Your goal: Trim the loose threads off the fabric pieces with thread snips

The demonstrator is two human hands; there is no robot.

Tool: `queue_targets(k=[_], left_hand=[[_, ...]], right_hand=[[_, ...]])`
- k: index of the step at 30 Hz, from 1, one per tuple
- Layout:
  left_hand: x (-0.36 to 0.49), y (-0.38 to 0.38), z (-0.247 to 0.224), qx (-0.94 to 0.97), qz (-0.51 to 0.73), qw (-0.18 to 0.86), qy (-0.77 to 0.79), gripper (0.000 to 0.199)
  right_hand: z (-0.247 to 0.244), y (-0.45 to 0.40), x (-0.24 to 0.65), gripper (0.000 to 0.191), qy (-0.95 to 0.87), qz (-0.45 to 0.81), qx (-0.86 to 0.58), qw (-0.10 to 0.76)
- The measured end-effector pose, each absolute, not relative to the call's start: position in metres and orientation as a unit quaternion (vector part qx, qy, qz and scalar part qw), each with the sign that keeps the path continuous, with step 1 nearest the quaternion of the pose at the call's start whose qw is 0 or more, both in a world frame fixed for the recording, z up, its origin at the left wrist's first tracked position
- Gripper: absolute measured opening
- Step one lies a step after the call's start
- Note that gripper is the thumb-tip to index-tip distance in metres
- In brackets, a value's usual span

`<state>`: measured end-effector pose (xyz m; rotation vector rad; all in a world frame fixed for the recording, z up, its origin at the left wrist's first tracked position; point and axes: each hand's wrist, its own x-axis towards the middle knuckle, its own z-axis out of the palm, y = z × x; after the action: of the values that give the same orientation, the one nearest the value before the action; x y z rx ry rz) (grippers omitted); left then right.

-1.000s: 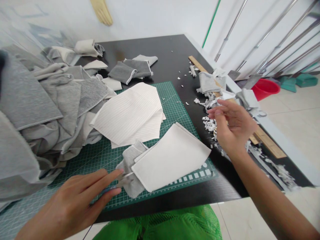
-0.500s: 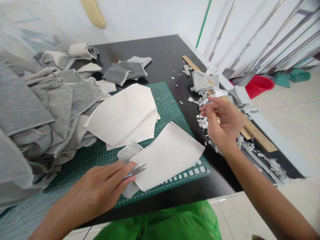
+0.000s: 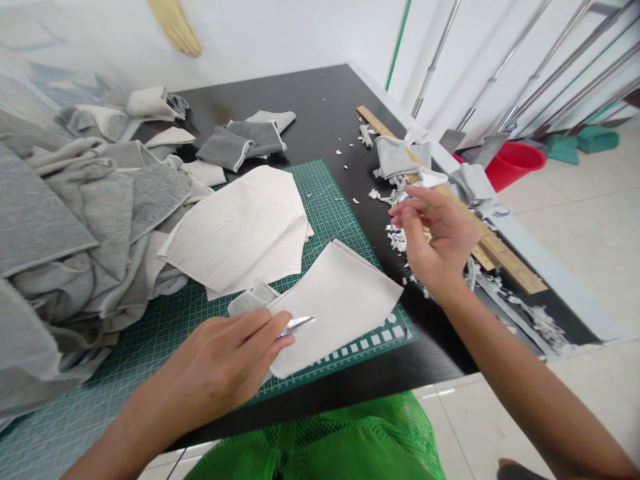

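No text, brands or numbers can be read. Green cutting mat (image 3: pixel 325 208) printed with grid, white squares along edge.

Passable over the far bench (image 3: pixel 313 90) and the open mat (image 3: pixel 334 208) between striped cloth (image 3: pixel 235 230) and right hand (image 3: pixel 440 233). Barred at left by heaped grey cloth (image 3: pixel 110 227), at right by wooden rulers (image 3: pixel 515 263) and scraps (image 3: pixel 547 323), in front by left hand (image 3: pixel 225 353) and jutting bladed tool (image 3: pixel 301 323). Behind the heap, apparently tight.
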<state>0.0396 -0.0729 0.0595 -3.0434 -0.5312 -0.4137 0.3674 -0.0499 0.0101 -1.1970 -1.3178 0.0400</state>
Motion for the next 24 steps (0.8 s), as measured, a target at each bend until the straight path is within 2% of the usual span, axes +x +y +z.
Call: queue_targets(k=[3,6,13,17,22,24], left_hand=[[0.047,-0.072,0.06,-0.976,-0.131,-0.006,-0.176,0.016],[0.049,-0.071,0.056,-0.971,-0.125,-0.024,-0.202,0.025],[0.05,-0.072,0.059,-0.975,-0.135,-0.005,-0.175,0.015],[0.05,-0.07,0.054,-0.971,-0.122,-0.028,-0.203,0.03],[0.053,-0.068,0.053,-0.978,-0.125,0.008,-0.169,0.014],[0.055,-0.068,0.054,-0.975,-0.145,0.008,-0.169,0.014]], right_hand=[[0.011,-0.05,0.368,0.024,-0.577,0.017,-0.514,0.634],[0.012,-0.05,0.368,0.024,-0.578,0.018,-0.512,0.636],[0.014,-0.051,0.368,0.023,-0.579,0.018,-0.507,0.638],[0.013,-0.051,0.368,0.024,-0.578,0.023,-0.51,0.637],[0.013,-0.051,0.368,0.023,-0.581,0.017,-0.506,0.637],[0.013,-0.051,0.368,0.022,-0.583,0.018,-0.505,0.637]])
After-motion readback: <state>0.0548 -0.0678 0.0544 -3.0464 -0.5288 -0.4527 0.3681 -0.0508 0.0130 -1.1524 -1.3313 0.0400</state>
